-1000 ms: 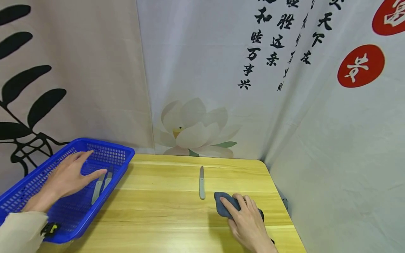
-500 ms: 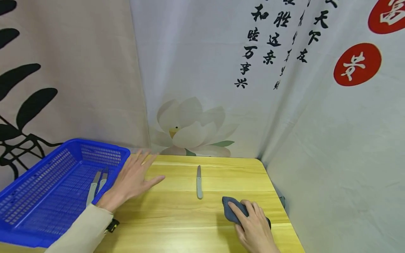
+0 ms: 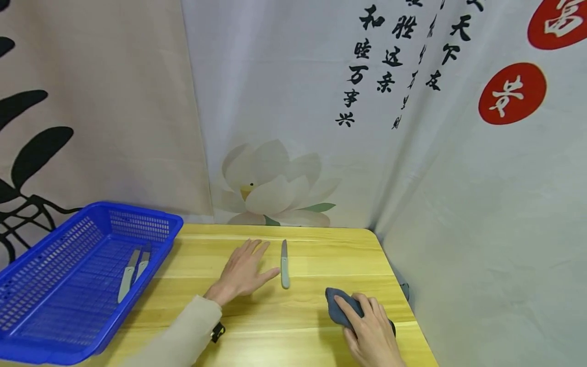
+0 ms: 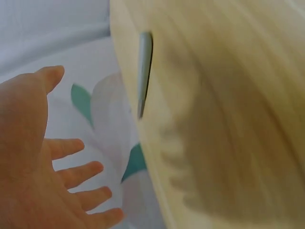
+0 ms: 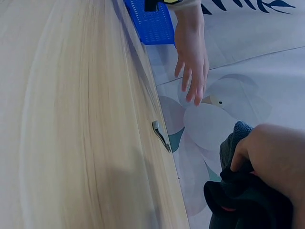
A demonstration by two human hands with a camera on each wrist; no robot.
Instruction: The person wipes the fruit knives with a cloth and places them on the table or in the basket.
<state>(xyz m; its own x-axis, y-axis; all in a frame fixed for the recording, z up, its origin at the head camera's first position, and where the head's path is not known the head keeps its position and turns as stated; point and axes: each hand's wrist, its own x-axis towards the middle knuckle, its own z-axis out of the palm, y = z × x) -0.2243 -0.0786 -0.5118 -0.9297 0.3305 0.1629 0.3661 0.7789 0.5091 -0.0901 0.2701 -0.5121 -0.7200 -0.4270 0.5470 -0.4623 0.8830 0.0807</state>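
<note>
A small knife (image 3: 285, 270) with a pale grey-green handle lies on the wooden table, its blade towards the back edge. Just left of it hovers my left hand (image 3: 243, 272), fingers spread and holding nothing; the left wrist view shows the same knife (image 4: 144, 71) beyond the thumb. My right hand (image 3: 373, 331) grips a bunched dark blue-grey cloth (image 3: 338, 308) above the table at the right. In the right wrist view the folded cloth (image 5: 233, 148) hangs from the fingers. Two more knives (image 3: 127, 280) lie inside the blue basket (image 3: 151, 278).
The blue plastic basket stands at the table's left side. A wooden table (image 3: 257, 331) spans the front, its back edge meeting a printed curtain (image 3: 284, 102). Another pale curtain (image 3: 481, 229) hangs along the right side.
My left hand has moved right, out from over the basket and across the table to beside the lone knife. The right hand, still holding the cloth, has shifted slightly right and down.
</note>
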